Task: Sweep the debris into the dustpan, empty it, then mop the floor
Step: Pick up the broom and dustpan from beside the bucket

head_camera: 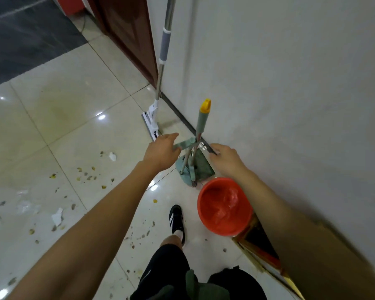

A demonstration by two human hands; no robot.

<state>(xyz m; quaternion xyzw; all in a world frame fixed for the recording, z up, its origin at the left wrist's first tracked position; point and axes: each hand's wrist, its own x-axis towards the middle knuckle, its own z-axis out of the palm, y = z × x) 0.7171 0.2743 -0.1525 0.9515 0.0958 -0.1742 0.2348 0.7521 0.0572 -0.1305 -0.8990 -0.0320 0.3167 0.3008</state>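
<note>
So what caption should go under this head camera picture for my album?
Both hands reach for the broom and dustpan by the wall, beside a red bucket.

Floor [78,131] was glossy cream tiles w/ light spots reflected. Grey-white wall [290,72] stood at right. A dark brown wood door [128,35] was beside it, and a dark mat [24,40] lay top left.

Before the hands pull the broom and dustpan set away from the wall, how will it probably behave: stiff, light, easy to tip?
The broom and dustpan set will probably feel light, since its handles are thin tubes. They look rigid, so it should not flop. Standing tall on a small base beside the red bin, on glossy floor tiles, it may tip or slide if pushed high up.
</note>
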